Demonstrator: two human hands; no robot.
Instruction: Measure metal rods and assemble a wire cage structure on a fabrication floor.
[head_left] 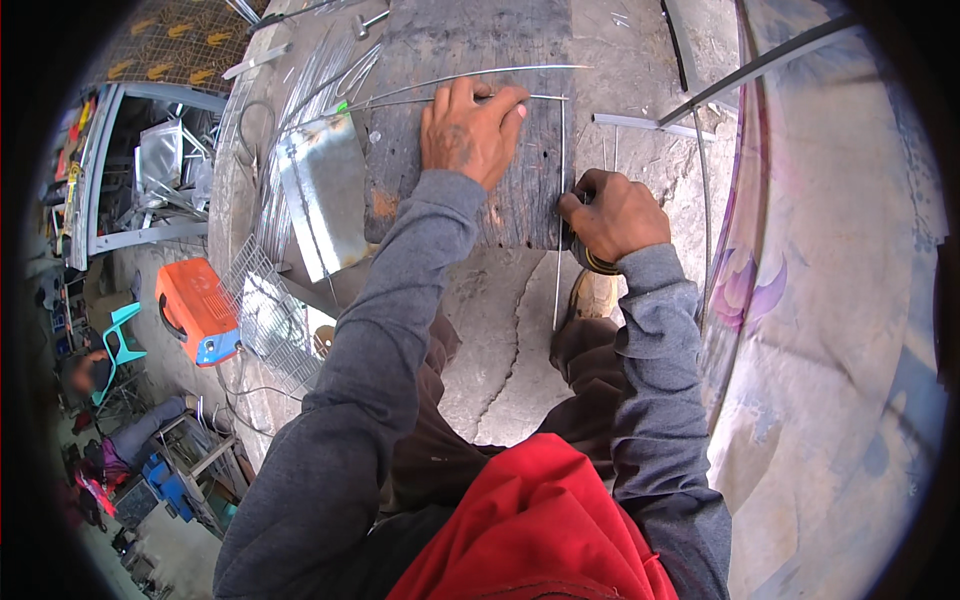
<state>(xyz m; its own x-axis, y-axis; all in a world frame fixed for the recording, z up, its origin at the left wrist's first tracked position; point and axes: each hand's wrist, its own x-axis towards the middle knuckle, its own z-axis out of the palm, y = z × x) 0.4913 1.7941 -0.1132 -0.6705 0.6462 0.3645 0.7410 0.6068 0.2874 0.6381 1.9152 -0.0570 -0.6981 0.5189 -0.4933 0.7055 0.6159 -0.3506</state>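
Note:
A dark, worn wooden board [480, 40] lies on the concrete floor before me. My left hand [462, 132] rests on it with curled fingers closed over a thin metal rod [545, 97] that runs across the board. Just beyond the knuckles a second, slightly bowed rod [530, 68] stretches the same way. Along the board's right edge, a straight thin rod [562, 140] points toward me, its far end meeting the crosswise rod's right end at about a right angle. My right hand [618, 215] pinches this rod near its middle; the fingertips are partly hidden.
Left of the board are a shiny sheet-metal piece [322, 190], a bundle of thin rods [305, 100], a wire grid [265, 310] and an orange machine [195, 310]. A hammer [368, 24] lies at the far left. Metal bars [760, 70] and a patterned cloth [830, 300] are on the right.

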